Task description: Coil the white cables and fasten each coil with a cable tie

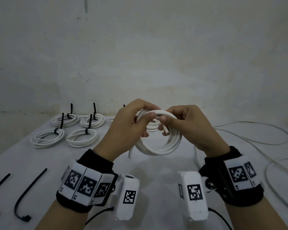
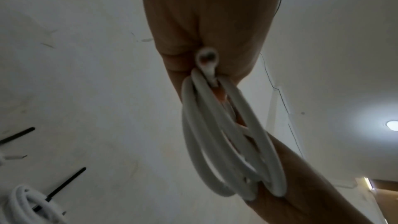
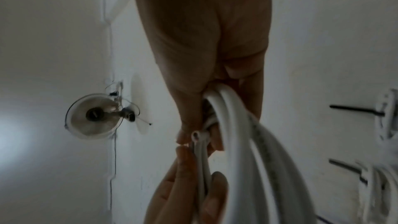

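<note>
A white cable coil (image 1: 158, 145) hangs in the air above the table (image 1: 148, 170), held at its top by both hands. My left hand (image 1: 131, 123) grips the loops with thumb and curled fingers; one cut end (image 1: 129, 154) dangles below it. My right hand (image 1: 178, 125) pinches the same top part, and the other cut end (image 1: 165, 131) pokes out under its thumb. The left wrist view shows the coil (image 2: 226, 142) edge-on; the right wrist view shows the loops (image 3: 243, 134) under my fingers. Two loose black cable ties (image 1: 27, 190) lie at the front left.
Several finished coils with black ties (image 1: 48, 140) sit at the back left, and one more coil (image 1: 152, 126) lies behind my hands. Loose white cable (image 1: 256, 135) sprawls across the right side. A wall stands right behind the table.
</note>
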Motion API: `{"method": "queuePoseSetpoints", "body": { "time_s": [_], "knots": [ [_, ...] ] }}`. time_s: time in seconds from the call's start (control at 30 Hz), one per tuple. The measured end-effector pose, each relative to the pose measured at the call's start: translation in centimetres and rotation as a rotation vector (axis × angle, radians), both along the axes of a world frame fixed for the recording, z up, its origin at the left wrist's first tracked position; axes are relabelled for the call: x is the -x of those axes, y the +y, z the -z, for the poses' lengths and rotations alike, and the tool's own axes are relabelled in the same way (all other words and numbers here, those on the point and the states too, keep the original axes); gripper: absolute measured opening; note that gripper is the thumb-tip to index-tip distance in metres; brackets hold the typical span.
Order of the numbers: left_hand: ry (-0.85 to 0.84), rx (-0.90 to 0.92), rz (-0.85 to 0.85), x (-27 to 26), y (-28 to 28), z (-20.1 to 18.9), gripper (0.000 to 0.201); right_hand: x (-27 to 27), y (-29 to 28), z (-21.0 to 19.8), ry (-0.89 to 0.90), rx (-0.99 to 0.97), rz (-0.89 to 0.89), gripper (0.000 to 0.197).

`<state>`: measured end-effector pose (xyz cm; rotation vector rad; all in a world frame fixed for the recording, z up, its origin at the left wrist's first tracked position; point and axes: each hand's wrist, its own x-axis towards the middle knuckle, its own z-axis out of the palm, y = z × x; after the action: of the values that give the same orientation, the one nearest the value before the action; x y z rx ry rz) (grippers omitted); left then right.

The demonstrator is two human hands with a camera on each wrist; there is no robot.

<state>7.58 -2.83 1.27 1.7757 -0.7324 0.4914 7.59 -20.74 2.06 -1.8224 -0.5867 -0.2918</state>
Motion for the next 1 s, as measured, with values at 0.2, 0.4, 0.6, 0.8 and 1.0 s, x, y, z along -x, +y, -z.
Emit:
{"method": "queuePoseSetpoints", "body": {
  "time_s": [0.2,0.4,0.6,0.8,1.0],
  "knots": [
    [-0.007,-0.046,-0.046,-0.3,0.3,0.0,0.018,-0.4,1.1,0.8,-0.339,0.150,0.182,0.032],
    [0.019,-0.043,-0.039,0.0,0.0,-0.1,0.014,-0.4,1.4,1.0,-0.420,0.031,0.286,0.031],
    [0.129,-0.045,0.069,-0.2,0.3,-0.1,0.022,-0.3,1.9,1.0,-0.336,-0.107,0.181,0.030],
    [0.285,0.002,0.271,-0.3,0.9,0.0,0.033,-0.2,2.9,1.8,-0.390,-0.187,0.141,0.023],
    [0.306,0.162,0.214,-0.9,0.8,0.0,0.020,-0.2,3.2,2.1,-0.335,-0.077,0.128,0.023]
  ]
}}
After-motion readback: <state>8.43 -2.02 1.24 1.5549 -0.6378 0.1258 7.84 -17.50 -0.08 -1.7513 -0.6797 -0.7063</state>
